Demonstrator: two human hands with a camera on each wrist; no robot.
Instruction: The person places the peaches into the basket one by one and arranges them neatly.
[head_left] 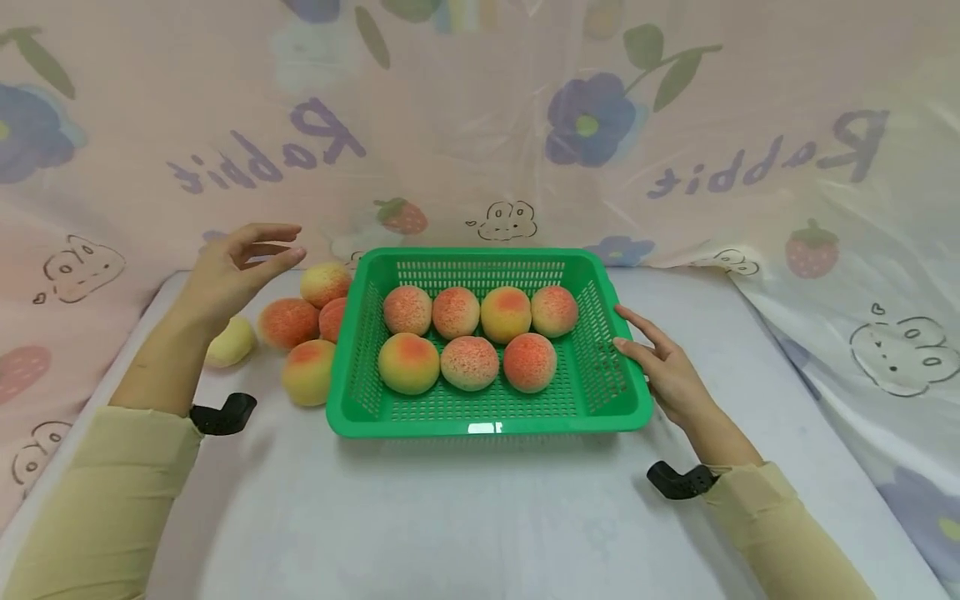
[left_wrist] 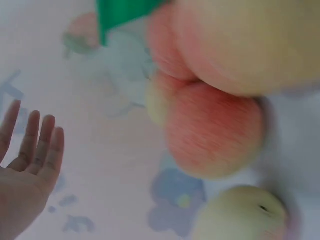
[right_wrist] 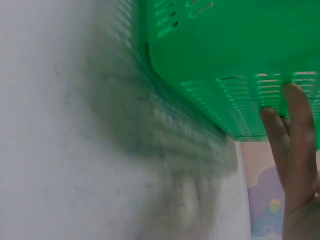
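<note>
A green basket (head_left: 480,417) is set at the middle of the white surface (head_left: 450,517), with seven peaches (head_left: 469,362) lined up inside. Its right rim is touched by the straight fingers of the right hand (head_left: 663,367). Beyond, near the left edge, loose peaches (head_left: 288,323) are overhung by the left hand (head_left: 232,271), relaxed and empty.
</note>
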